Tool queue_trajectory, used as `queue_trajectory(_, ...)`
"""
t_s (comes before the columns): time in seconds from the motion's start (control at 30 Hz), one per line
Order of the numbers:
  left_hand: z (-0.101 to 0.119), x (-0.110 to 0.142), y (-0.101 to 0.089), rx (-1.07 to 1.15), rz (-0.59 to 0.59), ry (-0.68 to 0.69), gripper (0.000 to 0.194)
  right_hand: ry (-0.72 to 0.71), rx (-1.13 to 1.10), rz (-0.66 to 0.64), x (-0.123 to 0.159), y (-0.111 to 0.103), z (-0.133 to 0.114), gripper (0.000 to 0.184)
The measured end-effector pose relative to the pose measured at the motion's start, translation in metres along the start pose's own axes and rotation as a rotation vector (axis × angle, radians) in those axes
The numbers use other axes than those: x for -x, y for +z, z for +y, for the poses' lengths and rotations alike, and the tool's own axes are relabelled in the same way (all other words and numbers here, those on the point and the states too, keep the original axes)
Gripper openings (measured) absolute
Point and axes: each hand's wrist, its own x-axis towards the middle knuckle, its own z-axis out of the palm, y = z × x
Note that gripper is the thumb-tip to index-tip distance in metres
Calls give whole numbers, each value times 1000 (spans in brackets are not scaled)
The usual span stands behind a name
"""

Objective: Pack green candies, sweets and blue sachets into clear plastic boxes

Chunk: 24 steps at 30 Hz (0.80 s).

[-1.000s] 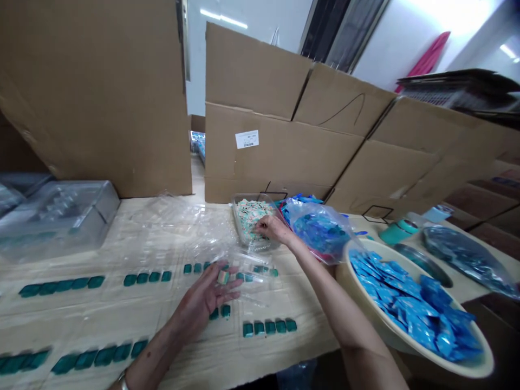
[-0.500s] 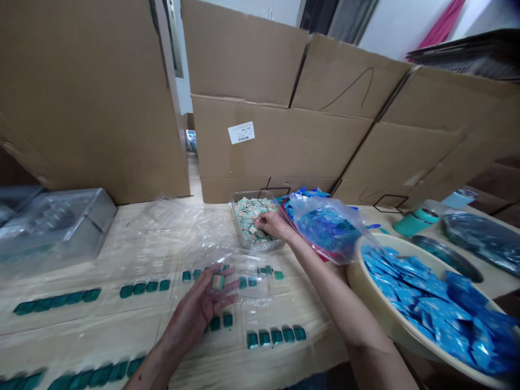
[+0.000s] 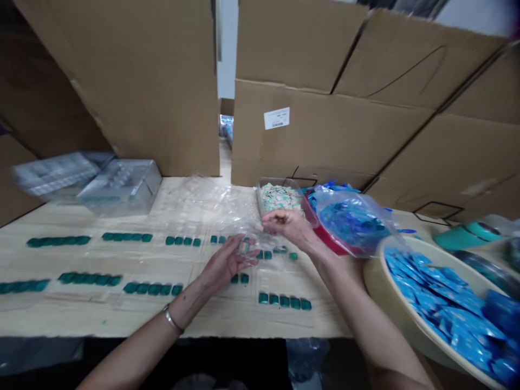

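Observation:
My left hand (image 3: 227, 262) is palm up, with its fingers spread beneath thin clear plastic packaging (image 3: 254, 254). A small square piece with pastel stripes (image 3: 244, 247) lies at its fingers. To its right, my right hand (image 3: 286, 225) has thumb and fingers pinched together, with what looks like a small pale piece at the tips; blur hides its detail. Just behind it stands a clear plastic tub (image 3: 260, 200) heaped with small pale green, pink and white pieces (image 3: 280, 196). Dark green squares (image 3: 284, 300) lie in rows on the table around both hands.
A cream basin (image 3: 376, 292) of blue packets (image 3: 442, 292) stands at right. Behind it is a red container (image 3: 329, 242) with a clear bag of blue items (image 3: 345, 216). Loose clear plastic (image 3: 203, 197) and clear boxes (image 3: 122, 187) lie left. Cardboard (image 3: 317, 135) walls the back.
My right hand has come out of the tub, back toward my left hand. The view has turned left and down, showing more green rows and the table's front edge.

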Motion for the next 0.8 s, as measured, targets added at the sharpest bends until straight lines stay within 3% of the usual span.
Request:
queue_trajectory(0.07, 0, 3, 2, 15, -6, 6, 22, 20, -28, -133, 17, 22, -11, 19)
queue_trajectory(0.13, 0, 8, 4, 23, -11, 11, 22, -8, 10, -169, 28, 39, -14, 13)
queue_trajectory(0.33, -1, 27, 7, 8, 3, 51, 26, -233, 400, -107, 46, 71, -31, 14)
queue_trajectory(0.43, 6, 42, 4, -14, 42, 90, 27, -313, 460, -94, 53, 72, -48, 13)
queue_trajectory(0.53, 22, 61, -5, -24, 111, 88, 27, -254, 561, 75, 54, 44, -48, 31)
queue_trajectory(0.6, 37, 71, -13, -14, 192, 76, 25, -126, 763, 297, 55, 8, -35, 35)
queue_trajectory(0.67, 50, 77, -19, -11, 272, 72, 20, 54, 986, 487, 58, -35, -17, 27)
queue_trajectory(0.73, 59, 76, -22, -57, 317, 70, 18, 262, 1153, 527, 65, -73, -1, 32)
queue_trajectory(0.8, 61, 71, -21, -84, 303, 51, 17, 390, 1227, 482, 73, -97, 6, 34)
